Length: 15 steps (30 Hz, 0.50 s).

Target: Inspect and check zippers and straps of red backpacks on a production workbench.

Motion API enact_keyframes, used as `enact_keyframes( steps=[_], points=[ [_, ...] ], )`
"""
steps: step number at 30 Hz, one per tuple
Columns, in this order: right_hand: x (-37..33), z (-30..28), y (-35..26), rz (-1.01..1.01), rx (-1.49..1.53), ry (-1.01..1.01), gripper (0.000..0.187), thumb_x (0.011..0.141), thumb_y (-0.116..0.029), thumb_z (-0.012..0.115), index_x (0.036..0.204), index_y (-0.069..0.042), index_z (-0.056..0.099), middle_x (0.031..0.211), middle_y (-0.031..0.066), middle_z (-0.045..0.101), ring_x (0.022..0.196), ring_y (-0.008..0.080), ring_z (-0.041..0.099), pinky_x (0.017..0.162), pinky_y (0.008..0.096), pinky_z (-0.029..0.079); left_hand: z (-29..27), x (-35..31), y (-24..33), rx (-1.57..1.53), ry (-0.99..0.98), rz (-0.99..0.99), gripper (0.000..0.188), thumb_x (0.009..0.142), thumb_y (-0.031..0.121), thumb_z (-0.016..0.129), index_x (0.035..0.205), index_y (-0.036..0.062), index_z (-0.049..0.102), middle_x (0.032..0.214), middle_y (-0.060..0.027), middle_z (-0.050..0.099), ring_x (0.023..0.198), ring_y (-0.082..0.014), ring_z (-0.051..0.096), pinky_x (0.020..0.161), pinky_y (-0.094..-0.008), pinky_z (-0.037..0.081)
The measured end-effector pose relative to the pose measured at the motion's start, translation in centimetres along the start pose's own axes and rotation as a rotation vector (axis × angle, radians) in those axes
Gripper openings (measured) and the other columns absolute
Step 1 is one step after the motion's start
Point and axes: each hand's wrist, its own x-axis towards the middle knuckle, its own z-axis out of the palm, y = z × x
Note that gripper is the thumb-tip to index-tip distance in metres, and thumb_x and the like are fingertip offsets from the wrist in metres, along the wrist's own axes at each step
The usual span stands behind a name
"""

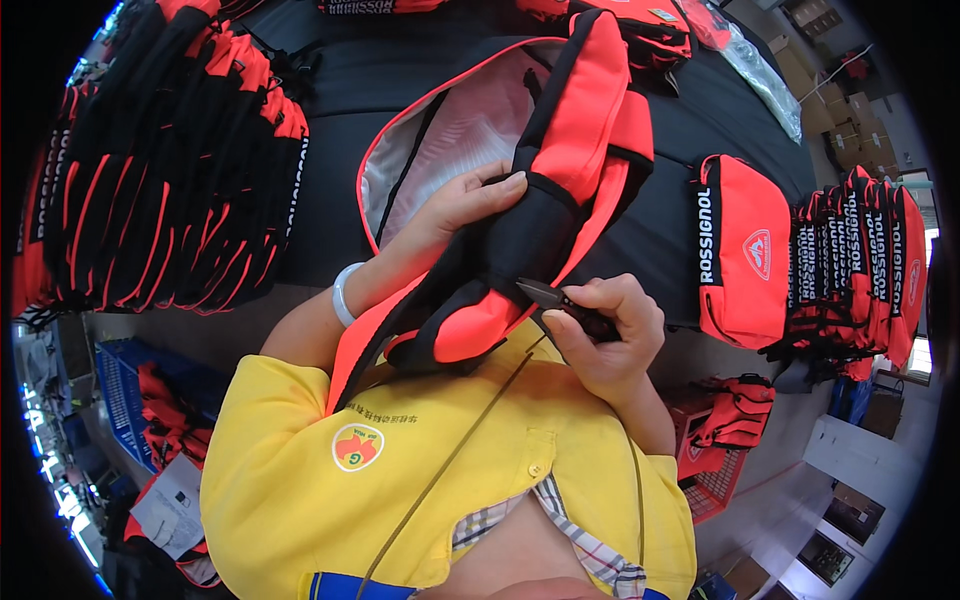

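A red and black bag (590, 140) is held up in front of my chest, its opening spread wide so the pale lining (455, 130) shows. My left hand (478, 203) is closed on the bag's black edge, thumb on top, with the fingers partly hidden behind the fabric. In my right hand (612, 330) are small dark thread snips (545, 293), gripped between thumb and fingers. Their pointed blades lie against or just over the black panel (525, 235); whether they touch it I cannot tell. A brown cord (470, 430) runs down from near the snips.
Black cloth covers the table (320, 190). Stacked red and black bags (170, 190) stand at the left, with another row (860, 260) at the right. A single red pouch (745, 250) leans before that row. Below are a blue crate (125, 400) and a red basket (715, 485).
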Motion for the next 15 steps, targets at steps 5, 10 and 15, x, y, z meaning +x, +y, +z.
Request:
enact_keyframes(
  steps=[5, 10, 15],
  points=[
    [0.2, 0.2, 0.2, -0.021, 0.018, -0.007, 0.026, 0.071, -0.007, 0.083, 0.082, -0.002, 0.060, 0.064, 0.0048, 0.063, 0.046, 0.0059, 0.051, 0.044, 0.0192, 0.037, -0.2, 0.1, -0.5, -0.039, 0.030, 0.004, 0.038, 0.094, 0.029, 0.062, 0.116, -0.0011, 0.056, 0.103, -0.0039, 0.064, 0.088, -0.0074, 0.063, 0.078, -0.0206, 0.051],
    [-0.5, 0.2, 0.7, 0.024, 0.135, 0.115, 0.026, 0.072, -0.006, 0.082, 0.084, -0.002, 0.059, 0.065, 0.0037, 0.064, 0.048, 0.0031, 0.049, 0.045, 0.0177, 0.036, 0.1, -0.2, -0.3, -0.067, 0.053, -0.013, 0.038, 0.094, 0.029, 0.062, 0.115, -0.0013, 0.056, 0.103, -0.0041, 0.064, 0.088, -0.0074, 0.063, 0.079, -0.0208, 0.051],
    [-0.2, -0.9, 0.0, 0.050, 0.024, 0.008, 0.027, 0.070, -0.007, 0.084, 0.083, -0.002, 0.060, 0.064, 0.0028, 0.062, 0.047, 0.0033, 0.048, 0.045, 0.0176, 0.036, 0.5, -0.6, 0.3, -0.080, 0.057, -0.043, 0.039, 0.094, 0.029, 0.061, 0.116, -0.0018, 0.056, 0.104, -0.0043, 0.064, 0.089, -0.0075, 0.063, 0.079, -0.0208, 0.050]
  ],
)
